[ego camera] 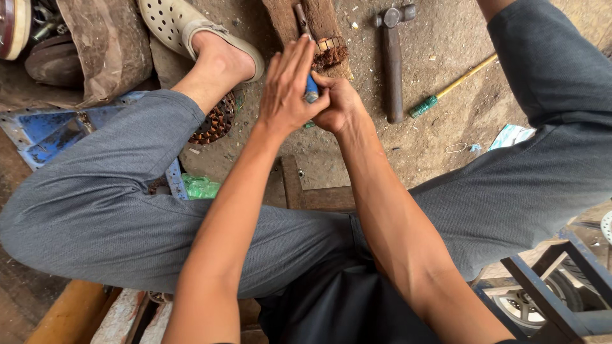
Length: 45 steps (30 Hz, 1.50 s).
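Both hands meet over plank's near end: left hand [288,86] laid against tool handle [311,89], right hand [339,105] gripping it from right. Coil [330,52] on plank [306,19] just beyond. Hammer [393,60] right of plank; screwdriver [449,87] further right. Sandal [191,28] left.

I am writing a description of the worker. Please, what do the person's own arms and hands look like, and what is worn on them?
Both forearms are bare, with no sleeves visible. The left hand and the right hand wear no gloves. No watch, ring or bracelet shows. The arms are lean, with visible veins and tendons.
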{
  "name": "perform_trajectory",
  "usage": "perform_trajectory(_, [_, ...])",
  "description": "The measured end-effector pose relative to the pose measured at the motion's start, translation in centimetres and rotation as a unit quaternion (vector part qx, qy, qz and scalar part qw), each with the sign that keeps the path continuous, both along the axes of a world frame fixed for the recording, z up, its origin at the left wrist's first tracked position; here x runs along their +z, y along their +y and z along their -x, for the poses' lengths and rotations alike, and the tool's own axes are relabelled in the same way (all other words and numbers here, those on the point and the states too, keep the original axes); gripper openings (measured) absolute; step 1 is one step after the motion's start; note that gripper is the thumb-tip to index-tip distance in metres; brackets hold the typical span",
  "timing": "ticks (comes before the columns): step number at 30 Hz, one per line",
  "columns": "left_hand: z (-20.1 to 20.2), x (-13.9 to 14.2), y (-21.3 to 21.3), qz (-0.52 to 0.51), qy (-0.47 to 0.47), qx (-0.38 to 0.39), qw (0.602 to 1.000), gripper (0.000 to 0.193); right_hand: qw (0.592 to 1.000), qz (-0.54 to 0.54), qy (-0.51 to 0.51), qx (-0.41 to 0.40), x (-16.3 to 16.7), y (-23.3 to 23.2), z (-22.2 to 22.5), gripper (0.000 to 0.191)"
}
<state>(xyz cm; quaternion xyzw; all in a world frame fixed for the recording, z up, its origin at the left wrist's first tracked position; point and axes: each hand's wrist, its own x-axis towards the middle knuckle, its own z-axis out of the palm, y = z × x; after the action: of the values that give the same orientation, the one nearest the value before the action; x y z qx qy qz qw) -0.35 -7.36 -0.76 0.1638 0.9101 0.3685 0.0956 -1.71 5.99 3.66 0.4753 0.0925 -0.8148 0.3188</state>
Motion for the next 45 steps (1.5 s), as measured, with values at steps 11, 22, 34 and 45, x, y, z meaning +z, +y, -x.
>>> perform_trajectory(11, [-1.0, -2.6, 2.6, -0.013, 0.044, 0.08, 0.996, 0.059, 0.995, -0.031, 0.015, 0.097, -1.6, 1.8, 0.1, 0.03])
perform_trajectory(22, [-1.3, -1.7, 3.5, -0.036, 0.011, 0.128, 0.991, 0.058, 0.455, -0.736, 0.175, 0.47, -8.8, 13.7, 0.1, 0.067])
perform_trajectory(34, [0.1, 0.2, 4.0, -0.044, 0.006, 0.152, 0.987, 0.05, 0.658, -0.631, 0.023, 0.411, -6.2, 11.4, -0.4, 0.058])
perform_trajectory(45, [0.3, 0.4, 2.6, -0.076, -0.018, 0.149, 0.986, 0.045, 0.43, -0.461, 0.482, 0.609, 13.2, 14.2, -5.2, 0.048])
